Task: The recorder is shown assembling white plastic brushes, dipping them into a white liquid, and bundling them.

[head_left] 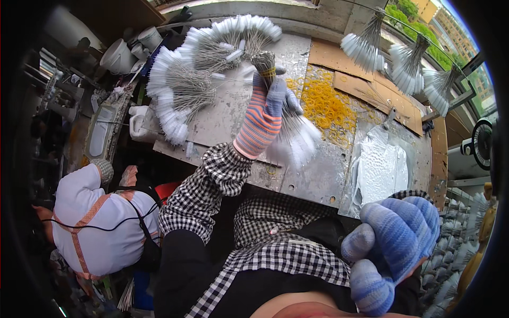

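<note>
My left hand (263, 114), in an orange and blue striped knit glove, is raised over the metal-topped table and closed around a bundle of thin wire brushes (297, 143). Their white bristle ends fan out below and to the right of the glove, slightly blurred. The gathered wire ends stick up above my fist, with a yellow band (269, 72) around them. My right hand (395, 246), in a blue knit glove, is close to the camera at the lower right, away from the table. Its fingers are bent but apart, and nothing shows between thumb and forefinger.
More brush bundles (183, 93) lie fanned on the table's far left. Yellow rubber bands (326, 103) are heaped beside cardboard (371, 90). A glossy white patch (380, 167) covers a board at right. Bundles hang (366, 47) by the window. A co-worker (106, 222) sits at left.
</note>
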